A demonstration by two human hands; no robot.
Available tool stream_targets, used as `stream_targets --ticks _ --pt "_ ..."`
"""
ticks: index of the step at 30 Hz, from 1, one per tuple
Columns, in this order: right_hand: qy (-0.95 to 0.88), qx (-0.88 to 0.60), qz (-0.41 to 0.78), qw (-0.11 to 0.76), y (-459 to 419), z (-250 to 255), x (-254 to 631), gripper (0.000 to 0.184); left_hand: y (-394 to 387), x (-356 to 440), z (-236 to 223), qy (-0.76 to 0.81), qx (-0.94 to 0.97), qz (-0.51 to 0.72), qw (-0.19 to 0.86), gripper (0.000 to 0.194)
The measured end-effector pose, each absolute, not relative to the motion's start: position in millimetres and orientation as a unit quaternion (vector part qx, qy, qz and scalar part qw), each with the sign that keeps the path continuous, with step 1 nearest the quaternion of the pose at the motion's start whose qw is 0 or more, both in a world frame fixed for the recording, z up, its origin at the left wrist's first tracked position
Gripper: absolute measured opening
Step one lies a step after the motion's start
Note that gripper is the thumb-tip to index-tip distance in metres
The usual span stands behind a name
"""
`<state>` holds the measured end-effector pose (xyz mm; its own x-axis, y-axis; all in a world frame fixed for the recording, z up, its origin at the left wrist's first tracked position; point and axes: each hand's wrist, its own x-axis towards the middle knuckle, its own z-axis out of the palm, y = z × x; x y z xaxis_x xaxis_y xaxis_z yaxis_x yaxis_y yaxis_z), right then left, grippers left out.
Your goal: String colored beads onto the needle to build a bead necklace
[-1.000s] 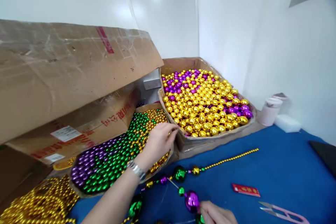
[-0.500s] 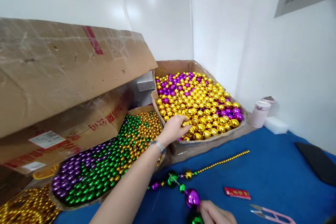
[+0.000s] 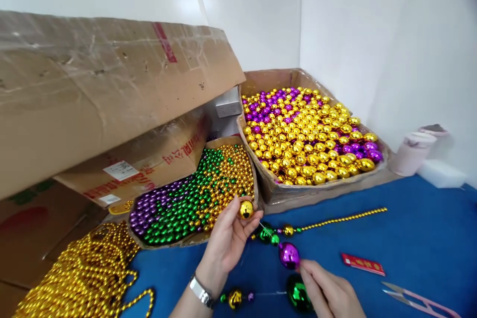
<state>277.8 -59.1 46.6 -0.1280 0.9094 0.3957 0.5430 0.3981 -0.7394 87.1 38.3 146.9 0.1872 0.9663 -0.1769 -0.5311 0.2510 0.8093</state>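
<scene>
While the left hand (image 3: 227, 238) pinches a single gold ball (image 3: 246, 209) between thumb and fingertips, palm turned up, that ball hangs just in front of the small tray of beads (image 3: 194, 194), close to the tray's near corner. A metal watch (image 3: 201, 292) sits on that wrist. The right hand (image 3: 330, 293) is lower and to the right of the tray, its fingers pressed together on a thin thread just beside a large purple ball (image 3: 289, 255), with a large green ball (image 3: 298, 294) touching the hand's underside. The strand runs on from the purple ball to a small green bead, a gold bead and a long string of tiny gold beads (image 3: 343, 218) lying across the blue desk (image 3: 410, 228). The tray holds small purple, green and gold beads sorted in patches. Behind and to the right of the tray stands an open carton of larger balls (image 3: 309, 139), mostly gold with some purple. Left of the tray lies a heap of gold bead chains (image 3: 82, 273), under a leaning cardboard flap (image 3: 104, 79). Far right of the tray, on the desk, lie a red packet (image 3: 363, 264) and pink thread snips (image 3: 421, 300).
</scene>
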Motion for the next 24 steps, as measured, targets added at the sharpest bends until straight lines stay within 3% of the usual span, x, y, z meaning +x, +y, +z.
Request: stream_targets --ticks 24 --pt "-0.761 -0.470 0.123 0.429 -57 42 274 0.020 8 93 141 0.337 0.316 0.571 0.678 0.026"
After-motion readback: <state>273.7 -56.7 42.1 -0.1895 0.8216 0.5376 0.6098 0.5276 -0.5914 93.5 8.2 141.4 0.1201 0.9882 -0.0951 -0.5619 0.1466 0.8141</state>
